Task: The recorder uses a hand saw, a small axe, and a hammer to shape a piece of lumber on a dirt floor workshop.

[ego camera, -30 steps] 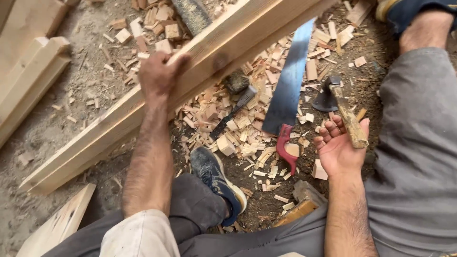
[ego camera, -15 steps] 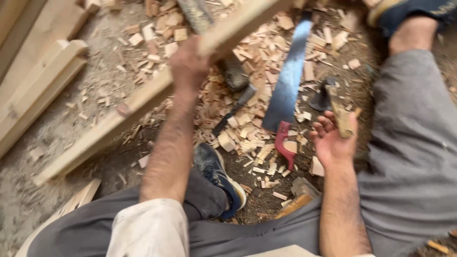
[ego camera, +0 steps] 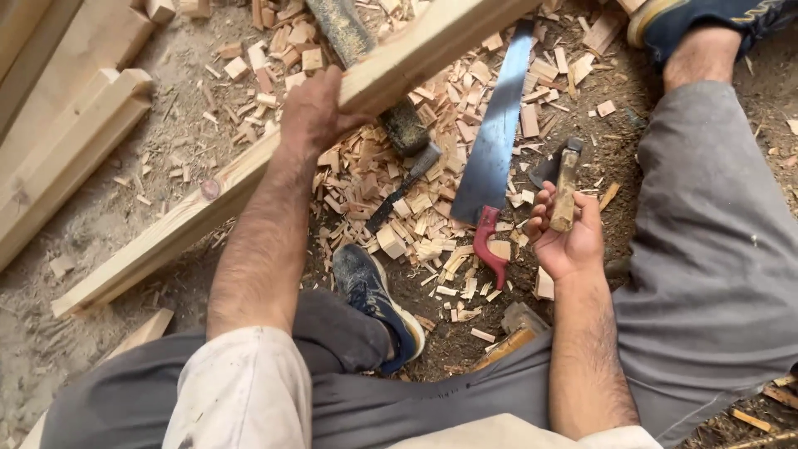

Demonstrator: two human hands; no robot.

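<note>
My left hand [ego camera: 312, 112] grips a long pale wooden beam [ego camera: 179, 220] that runs diagonally from lower left to upper right over the ground. My right hand [ego camera: 565, 233] lies palm up and holds the wooden handle of a small hatchet [ego camera: 564, 179], whose dark head rests on the chips. Between the hands lie a hand saw [ego camera: 497, 133] with a red handle and a dark hammer [ego camera: 407, 170]. I sit on the ground in grey trousers, with a dark blue shoe [ego camera: 374, 295] tucked under the left arm.
Wood chips and offcuts [ego camera: 416, 224] litter the dirt around the tools. More pale planks [ego camera: 58, 141] lie stacked at the upper left. Another shoe [ego camera: 706, 21] sits at the upper right, and a small wooden block [ego camera: 519, 320] lies near my lap.
My left hand has slid up along the beam, and the beam has shifted toward the upper left. My right hand has closed around the hatchet handle.
</note>
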